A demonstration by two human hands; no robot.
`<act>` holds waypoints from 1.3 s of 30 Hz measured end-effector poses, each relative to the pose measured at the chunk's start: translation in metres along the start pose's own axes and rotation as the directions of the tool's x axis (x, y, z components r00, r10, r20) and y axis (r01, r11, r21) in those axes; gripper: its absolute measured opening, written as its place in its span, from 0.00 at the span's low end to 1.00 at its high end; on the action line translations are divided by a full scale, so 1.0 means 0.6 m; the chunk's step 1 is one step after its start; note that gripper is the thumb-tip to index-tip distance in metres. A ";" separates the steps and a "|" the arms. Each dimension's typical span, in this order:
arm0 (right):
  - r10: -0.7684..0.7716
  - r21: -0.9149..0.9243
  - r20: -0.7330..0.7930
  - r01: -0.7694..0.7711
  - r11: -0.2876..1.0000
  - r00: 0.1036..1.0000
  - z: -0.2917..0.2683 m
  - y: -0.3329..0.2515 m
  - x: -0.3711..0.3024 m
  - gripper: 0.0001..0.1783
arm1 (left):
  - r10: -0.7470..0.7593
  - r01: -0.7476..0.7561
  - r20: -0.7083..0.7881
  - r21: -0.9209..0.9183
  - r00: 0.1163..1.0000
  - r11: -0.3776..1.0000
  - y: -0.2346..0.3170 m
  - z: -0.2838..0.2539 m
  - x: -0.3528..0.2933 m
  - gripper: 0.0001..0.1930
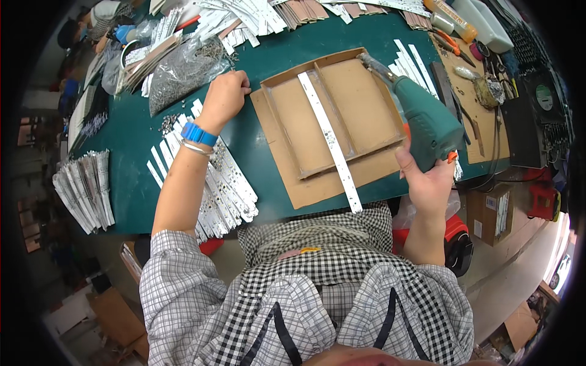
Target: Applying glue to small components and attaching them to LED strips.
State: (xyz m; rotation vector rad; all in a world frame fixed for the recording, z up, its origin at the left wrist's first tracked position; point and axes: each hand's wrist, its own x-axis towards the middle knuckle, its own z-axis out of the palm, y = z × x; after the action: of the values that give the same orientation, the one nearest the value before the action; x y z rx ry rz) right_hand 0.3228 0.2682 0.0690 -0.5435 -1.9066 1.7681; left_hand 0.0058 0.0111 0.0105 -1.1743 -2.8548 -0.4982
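Observation:
My right hand (428, 186) grips a green power drill (424, 116) by its handle. The drill's nose points up and left, over the right wall of a shallow cardboard frame (360, 146). One white circuit board strip (329, 137) lies slantwise across that frame, its near end sticking out past the front wall. To the frame's left, my left hand (227, 96) is closed with fingers curled together above the green table; whatever they pinch is too small to make out. Below the left forearm, many similar white strips (229, 183) lie fanned out.
A clear bag of small metal parts (183, 76) rests at the upper left, with loose ones (170, 124) beside the strips. Bundled strips (85, 189) stand far left. Strip piles (244, 21) line the back. Orange-handled pliers (448, 43) and other tools lie on a board at right.

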 end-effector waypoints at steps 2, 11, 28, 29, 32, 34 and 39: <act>0.019 0.040 -0.017 -0.019 0.999 1.000 0.005 -0.003 -0.004 0.12 | -0.056 0.054 -0.037 -0.053 0.998 0.997 0.026 -0.014 -0.007 0.05; 0.046 0.261 0.196 -0.098 0.960 0.979 0.045 -0.010 -0.005 0.16 | 0.028 0.137 0.144 -0.974 0.989 0.179 0.258 -0.046 -0.124 0.08; -0.240 0.161 0.189 0.211 0.964 0.952 0.055 0.033 -0.029 0.16 | 0.005 0.254 0.254 -0.966 0.967 -0.051 0.326 -0.022 -0.167 0.08; -0.251 0.171 0.186 0.220 0.960 0.950 0.054 0.037 -0.029 0.17 | 0.000 0.240 0.240 -0.971 0.971 -0.016 0.325 -0.021 -0.168 0.07; -0.248 0.139 0.188 0.225 0.964 0.950 0.053 0.028 -0.029 0.11 | -0.004 0.124 0.124 -0.989 0.992 0.081 0.329 -0.018 -0.168 0.06; -0.258 0.141 0.188 0.234 0.962 0.948 0.053 0.031 -0.029 0.11 | 0.000 0.049 0.050 -0.985 0.999 0.166 0.332 -0.019 -0.168 0.06; -0.235 0.157 0.237 0.201 0.967 0.943 0.047 0.040 -0.029 0.17 | 0.129 -0.155 -0.113 -0.907 0.985 0.391 0.325 -0.024 -0.169 0.07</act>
State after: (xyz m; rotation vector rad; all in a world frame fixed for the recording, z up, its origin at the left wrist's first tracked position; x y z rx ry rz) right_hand 0.3191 0.2376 0.0421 -0.0546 -1.9117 1.8684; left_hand 0.2113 0.0679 0.0663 -1.3933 -2.2781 -2.2492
